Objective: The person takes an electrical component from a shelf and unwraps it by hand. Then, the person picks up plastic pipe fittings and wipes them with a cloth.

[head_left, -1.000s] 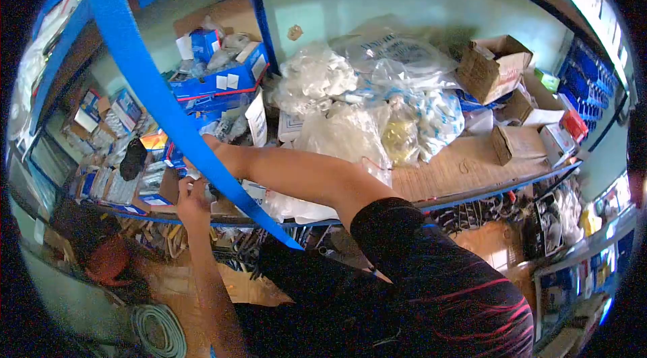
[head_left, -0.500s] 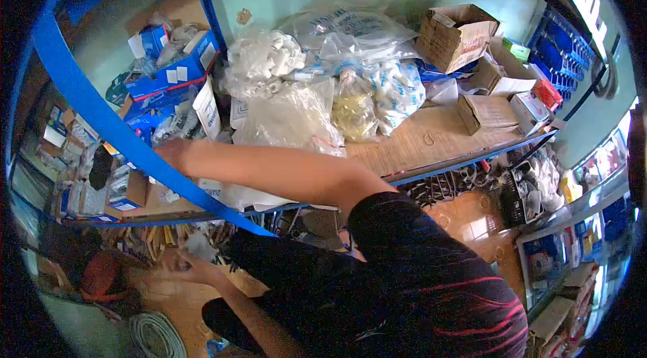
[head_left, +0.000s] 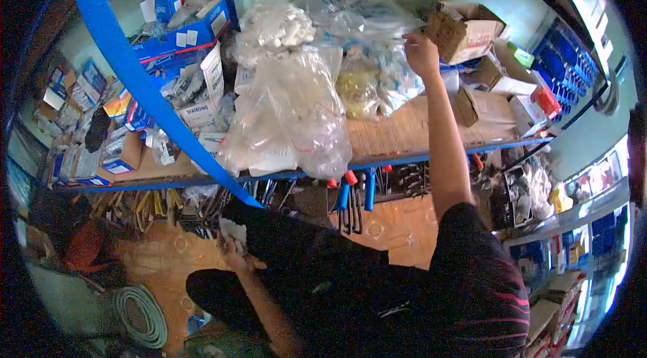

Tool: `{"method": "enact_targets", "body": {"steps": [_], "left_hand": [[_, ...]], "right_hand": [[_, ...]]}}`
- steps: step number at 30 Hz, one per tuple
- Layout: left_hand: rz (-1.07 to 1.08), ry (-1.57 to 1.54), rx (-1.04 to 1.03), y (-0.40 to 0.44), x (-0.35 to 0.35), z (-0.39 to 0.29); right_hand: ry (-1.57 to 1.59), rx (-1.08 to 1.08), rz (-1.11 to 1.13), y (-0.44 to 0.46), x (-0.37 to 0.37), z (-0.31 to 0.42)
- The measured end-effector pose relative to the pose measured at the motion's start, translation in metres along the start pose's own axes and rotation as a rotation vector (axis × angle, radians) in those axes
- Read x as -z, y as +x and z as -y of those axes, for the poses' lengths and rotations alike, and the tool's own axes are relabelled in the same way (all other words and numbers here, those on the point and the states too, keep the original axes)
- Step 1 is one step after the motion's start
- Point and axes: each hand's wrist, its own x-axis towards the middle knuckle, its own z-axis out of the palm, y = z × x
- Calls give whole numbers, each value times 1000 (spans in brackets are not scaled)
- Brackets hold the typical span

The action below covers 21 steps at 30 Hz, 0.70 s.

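My right hand (head_left: 422, 55) is raised over the shelf, its fingers loosely apart and nothing visible in them. It is in front of the left side of an open cardboard box (head_left: 470, 43), beside clear plastic bags with blue print (head_left: 397, 75); whether it touches them I cannot tell. Low in the view, my left hand (head_left: 236, 258) is closed around a crumpled whitish rag (head_left: 233, 231). Large clear plastic bags (head_left: 286, 109) lie along the middle of the shelf. Next to them sits a bag of yellowish contents (head_left: 357, 88).
A blue metal post (head_left: 145, 95) crosses the left side, before blue boxes (head_left: 182, 38) of packaged parts. Tools with blue handles (head_left: 370, 189) hang under the shelf edge (head_left: 404, 154). A coiled pale hose (head_left: 140, 317) lies on the tiled floor.
My right hand has swung from the boxes on the left to the cardboard box on the right. My left hand with the whitish rag has shifted right in view.
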Motion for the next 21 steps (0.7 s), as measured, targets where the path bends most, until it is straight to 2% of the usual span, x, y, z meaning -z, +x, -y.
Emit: {"method": "enact_targets", "body": {"steps": [3, 4, 5, 7, 8, 9, 11, 13, 15, 17, 19, 21], "left_hand": [[-7, -81, 31, 14, 23, 26], [10, -132, 49, 20, 36, 35], [75, 155, -223, 23, 50, 48], [171, 144, -275, 14, 42, 38], [181, -165, -63, 1, 23, 21], [115, -125, -28, -1, 20, 16], [-20, -57, 35, -4, 19, 16], [35, -146, 11, 5, 32, 28], [93, -228, -17, 2, 32, 25], [-9, -140, -1, -14, 18, 11], [-44, -53, -40, -11, 14, 7], [-82, -28, 7, -5, 22, 10]], "right_hand": [[150, -82, 120, -16, -1, -1], [118, -36, 148, -16, 0, -6], [159, -49, 193, -17, 9, 2], [155, -21, 216, -27, 10, 5], [110, 28, 195, -27, 7, 1], [65, 78, 175, -29, 5, -1], [-14, 23, 206, -29, 4, 5], [-103, -63, 235, -28, 4, 17], [-169, -32, 198, -31, 0, 11], [-230, -16, 201, -30, 6, 16], [-239, -41, 65, -33, 14, 27], [-211, -85, -81, -35, 22, 34]]}}
